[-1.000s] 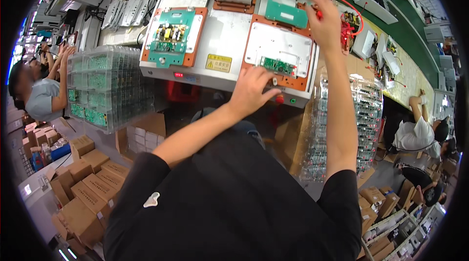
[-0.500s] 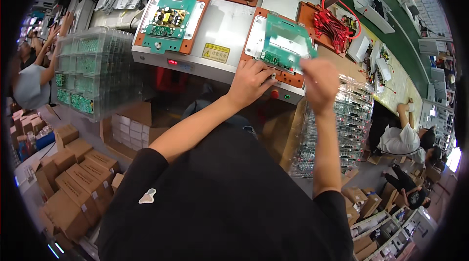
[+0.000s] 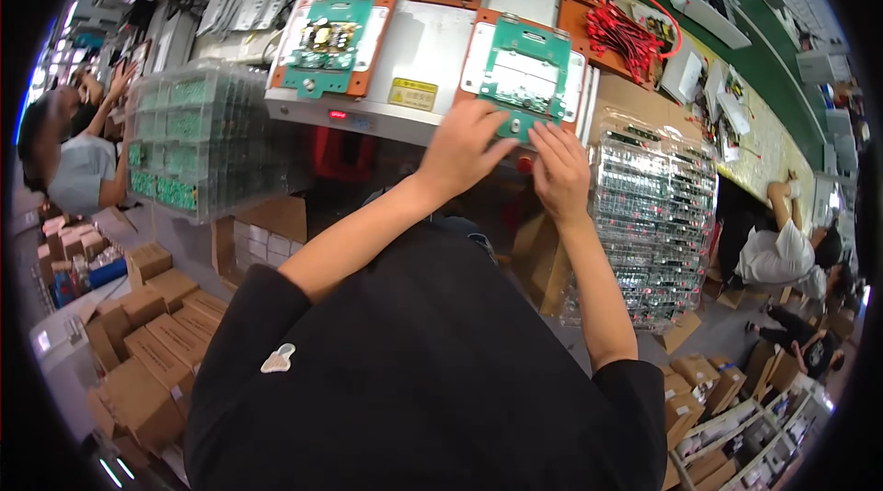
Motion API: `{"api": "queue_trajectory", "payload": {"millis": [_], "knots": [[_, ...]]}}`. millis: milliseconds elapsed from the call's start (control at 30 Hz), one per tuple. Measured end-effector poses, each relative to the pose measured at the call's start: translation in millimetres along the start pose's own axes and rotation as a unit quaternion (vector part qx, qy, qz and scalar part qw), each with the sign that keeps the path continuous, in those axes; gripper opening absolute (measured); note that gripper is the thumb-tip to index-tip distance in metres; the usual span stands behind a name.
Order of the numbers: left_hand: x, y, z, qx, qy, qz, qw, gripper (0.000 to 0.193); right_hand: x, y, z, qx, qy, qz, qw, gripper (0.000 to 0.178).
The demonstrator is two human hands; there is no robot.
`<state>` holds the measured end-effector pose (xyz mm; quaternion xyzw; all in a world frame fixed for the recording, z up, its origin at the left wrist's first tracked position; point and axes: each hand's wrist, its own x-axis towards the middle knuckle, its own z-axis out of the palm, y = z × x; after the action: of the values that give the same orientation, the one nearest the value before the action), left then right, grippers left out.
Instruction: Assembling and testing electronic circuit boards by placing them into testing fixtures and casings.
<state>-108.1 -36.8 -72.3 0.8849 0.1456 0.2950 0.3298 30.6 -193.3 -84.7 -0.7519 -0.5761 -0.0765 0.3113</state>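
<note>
A green fixture plate (image 3: pixel 526 39) with a rectangular window lies flat over the white-and-orange base (image 3: pixel 472 68) on the right of the bench machine. Through its window shows a white surface, with a strip of circuit-board parts along the near side. My left hand (image 3: pixel 464 146) rests at the plate's near left edge, fingers bent and thumb apart, beside a small metal knob (image 3: pixel 515 125). On the other side of the knob, my right hand (image 3: pixel 562 169) touches the near right corner with fingers extended. Neither hand visibly holds anything.
To the left sits a matching green fixture (image 3: pixel 324 77) with a populated circuit board. Stacked clear trays of boards stand at left (image 3: pixel 189 146) and right (image 3: pixel 653 215). A bundle of red leads (image 3: pixel 618 31) lies beyond the right fixture. Other people work at both sides.
The green plate on the right fixture was tilted and is now lying flat. My right hand has come down and left to its near corner. The view has shifted slightly.
</note>
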Motion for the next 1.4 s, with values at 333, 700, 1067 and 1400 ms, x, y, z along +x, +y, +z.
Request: {"api": "queue_trajectory", "payload": {"millis": [333,700,1067,1400], "knots": [[31,-38,79,-0.025,-0.086,0.145,0.985,0.01,-10,29,-12,0.007,0.039,0.068,0.997,0.033],[-155,-133,-259,0.44,0.117,-0.399,0.796,0.047,45,-4,-12,0.249,0.016,0.137,0.959,0.02],[-282,-145,-373,0.033,0.152,-0.46,0.874,0.044,94,-129,1,0.263,0.0,-0.012,0.965,0.025],[-199,-128,-399,0.044,0.366,-0.449,0.814,0.044,99,-90,-40,0.326,-0.003,0.155,0.933,0.026]]}}
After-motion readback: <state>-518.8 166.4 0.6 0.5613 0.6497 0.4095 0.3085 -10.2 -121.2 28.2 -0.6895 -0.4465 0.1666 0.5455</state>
